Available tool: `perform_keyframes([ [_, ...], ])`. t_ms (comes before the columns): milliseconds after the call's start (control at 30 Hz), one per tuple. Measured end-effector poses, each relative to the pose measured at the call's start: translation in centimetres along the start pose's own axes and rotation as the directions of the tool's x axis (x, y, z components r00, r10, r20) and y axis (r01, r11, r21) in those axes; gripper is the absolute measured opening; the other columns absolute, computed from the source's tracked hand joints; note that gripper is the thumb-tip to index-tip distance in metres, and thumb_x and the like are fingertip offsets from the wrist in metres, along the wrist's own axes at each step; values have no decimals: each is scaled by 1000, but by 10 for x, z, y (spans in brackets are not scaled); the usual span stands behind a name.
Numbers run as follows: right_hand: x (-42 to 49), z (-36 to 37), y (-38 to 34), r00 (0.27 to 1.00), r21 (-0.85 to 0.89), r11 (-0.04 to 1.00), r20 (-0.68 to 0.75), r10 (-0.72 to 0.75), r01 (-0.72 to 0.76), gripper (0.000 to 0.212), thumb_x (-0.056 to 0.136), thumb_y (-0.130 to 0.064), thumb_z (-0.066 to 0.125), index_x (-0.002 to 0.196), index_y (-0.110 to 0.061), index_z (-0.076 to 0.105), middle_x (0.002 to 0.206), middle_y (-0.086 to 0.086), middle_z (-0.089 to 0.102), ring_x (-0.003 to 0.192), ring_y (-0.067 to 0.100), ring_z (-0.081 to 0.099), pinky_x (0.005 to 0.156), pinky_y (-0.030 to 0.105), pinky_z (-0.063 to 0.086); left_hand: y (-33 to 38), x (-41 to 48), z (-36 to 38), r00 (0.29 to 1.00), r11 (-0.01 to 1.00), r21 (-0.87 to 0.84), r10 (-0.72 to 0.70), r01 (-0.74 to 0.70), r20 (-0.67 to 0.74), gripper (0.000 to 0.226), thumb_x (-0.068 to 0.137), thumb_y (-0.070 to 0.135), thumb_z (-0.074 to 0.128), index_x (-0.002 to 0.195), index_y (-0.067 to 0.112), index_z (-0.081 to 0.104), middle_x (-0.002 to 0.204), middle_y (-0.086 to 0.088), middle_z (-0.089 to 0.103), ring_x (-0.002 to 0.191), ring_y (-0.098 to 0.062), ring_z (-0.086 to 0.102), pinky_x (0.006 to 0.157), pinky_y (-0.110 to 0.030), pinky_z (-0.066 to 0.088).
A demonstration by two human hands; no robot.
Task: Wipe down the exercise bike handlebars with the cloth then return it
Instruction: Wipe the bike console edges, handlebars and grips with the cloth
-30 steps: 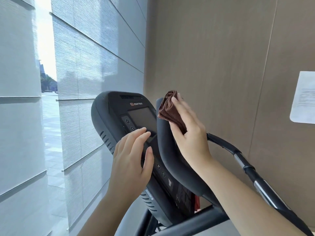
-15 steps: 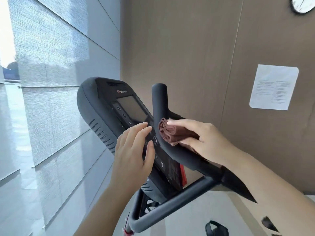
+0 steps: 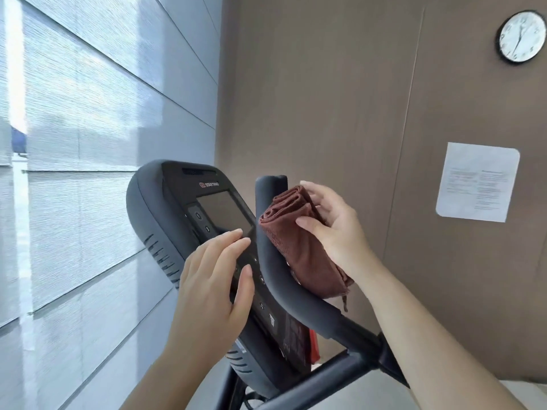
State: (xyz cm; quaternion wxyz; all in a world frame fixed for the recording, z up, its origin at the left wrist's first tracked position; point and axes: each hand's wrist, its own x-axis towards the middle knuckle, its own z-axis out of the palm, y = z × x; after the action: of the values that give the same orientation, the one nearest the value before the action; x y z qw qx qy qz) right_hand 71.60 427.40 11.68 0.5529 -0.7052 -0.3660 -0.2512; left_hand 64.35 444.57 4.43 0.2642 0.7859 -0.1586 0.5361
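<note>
A folded brown cloth (image 3: 299,244) lies against the right side of the black padded handlebar (image 3: 268,261), which curves up to a blunt tip beside the console. My right hand (image 3: 334,229) holds the cloth between thumb and fingers and presses it onto the bar. My left hand (image 3: 216,279) rests with straight fingers on the black console (image 3: 177,208), just below its dark screen. Lower down, the bar joins the black frame tubes of the bike.
A brown panelled wall stands close behind the bike, with a sheet of paper (image 3: 478,182) and a round clock (image 3: 522,37) on it. Grey glazed panels run along the left. A crossbar (image 3: 319,380) passes below the console.
My right hand has slid the cloth back up the handlebar toward its tip, and the cloth now hangs longer along the bar's right side. My left hand has stayed on the console.
</note>
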Motion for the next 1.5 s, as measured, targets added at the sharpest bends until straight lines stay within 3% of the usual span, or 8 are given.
perform_keyframes([
  [300,5,2,8,963,80,966,-130,-235,246,35,81,-18,56,75,-46,37,90,-5,62,85,11,59,81,26,45,0,9,4,999,999,54,6,-3,-52,37,85,23,40,113,7,58,121,-3,57,113,-20,49,98,-34,34],
  [400,8,10,8,952,-54,959,-118,-284,279,26,84,-17,53,77,-37,38,85,12,58,82,30,55,78,39,44,2,8,6,998,997,72,3,1,-57,36,85,23,40,112,6,58,121,-4,57,113,-22,50,97,-37,36],
  [500,7,19,9,953,-89,958,-108,-282,274,19,86,-16,52,83,-34,46,89,-2,59,87,24,59,82,37,45,3,5,6,998,997,80,-3,8,-58,37,86,23,40,112,6,58,121,-5,57,113,-23,51,97,-38,36],
  [633,-1,25,12,930,-207,939,-189,-315,276,10,89,-6,54,96,-9,61,115,11,56,112,23,54,98,38,43,1,4,2,999,997,75,4,0,-50,37,86,22,40,113,5,58,121,-6,57,113,-24,51,97,-39,37],
  [800,-20,41,9,910,-358,907,-259,-324,221,42,86,-33,56,120,-8,55,123,6,49,114,6,46,97,14,36,-7,6,-1,999,999,48,22,-20,-39,37,86,22,40,113,5,58,121,-7,57,113,-24,50,99,-35,34],
  [1000,-13,66,10,916,-464,874,-273,-293,141,71,81,-36,64,140,-14,32,141,6,36,131,16,36,105,31,35,-28,8,-2,997,997,-22,70,-69,30,36,87,22,39,113,5,58,122,-6,58,113,-23,50,99,-32,33],
  [1267,-9,70,14,878,-671,732,-275,-392,117,64,87,-44,48,143,-30,20,114,-4,41,93,-4,43,78,-7,28,-61,23,-2,983,975,-164,168,-154,79,35,87,21,40,114,6,57,121,-6,58,114,-16,45,101,-21,24],
  [1500,-50,58,8,938,-817,569,-263,-225,-93,58,87,-43,50,141,-33,30,95,-3,45,77,8,47,68,13,34,-80,15,4,968,940,-278,231,-196,98,34,86,19,41,112,5,58,118,-9,59,111,-19,46,100,-22,23],
])
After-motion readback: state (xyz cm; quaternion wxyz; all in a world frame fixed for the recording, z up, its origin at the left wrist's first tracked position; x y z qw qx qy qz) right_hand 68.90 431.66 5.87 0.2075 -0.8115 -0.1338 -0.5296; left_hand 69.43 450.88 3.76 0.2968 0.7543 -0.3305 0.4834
